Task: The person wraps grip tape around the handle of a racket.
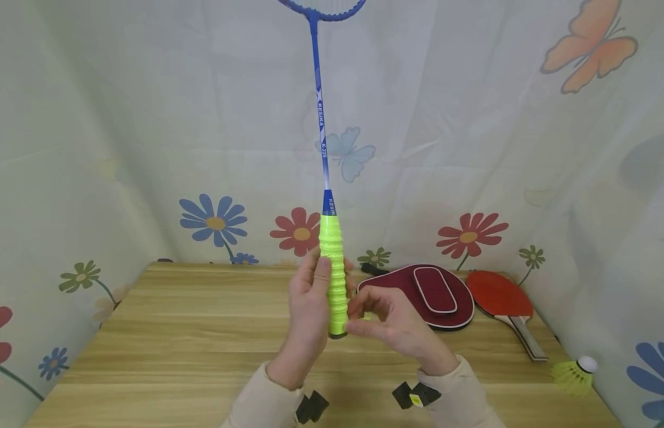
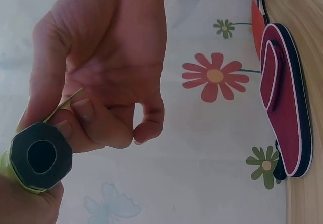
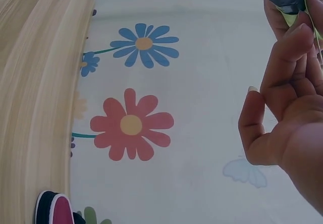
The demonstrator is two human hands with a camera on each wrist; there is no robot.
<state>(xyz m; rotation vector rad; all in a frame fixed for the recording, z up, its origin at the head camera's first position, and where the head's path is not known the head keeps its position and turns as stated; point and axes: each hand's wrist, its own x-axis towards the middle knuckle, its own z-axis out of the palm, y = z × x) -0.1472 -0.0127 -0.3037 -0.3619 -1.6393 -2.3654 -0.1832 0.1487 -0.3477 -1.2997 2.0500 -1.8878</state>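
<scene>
A blue badminton racket (image 1: 322, 119) stands upright, its head cut off by the top of the head view. Bright yellow-green ribbed grip tape (image 1: 336, 279) covers its handle. My left hand (image 1: 307, 300) grips the handle, thumb along the front. Beside the lower end, my right hand (image 1: 398, 324) has its thumb and index finger at the tape's edge. In the left wrist view those fingertips pinch a thin yellow-green tape end (image 2: 64, 104) next to the black butt cap (image 2: 55, 158). The other fingers of the right hand curl loosely.
On the wooden table (image 1: 203, 333), a dark red paddle case (image 1: 401, 279) lies at the back right. Next to it are a red table tennis paddle (image 1: 500, 294) and, nearer the right edge, a yellow shuttlecock (image 1: 575, 374). A flower-printed curtain (image 1: 246, 119) hangs behind and at both sides.
</scene>
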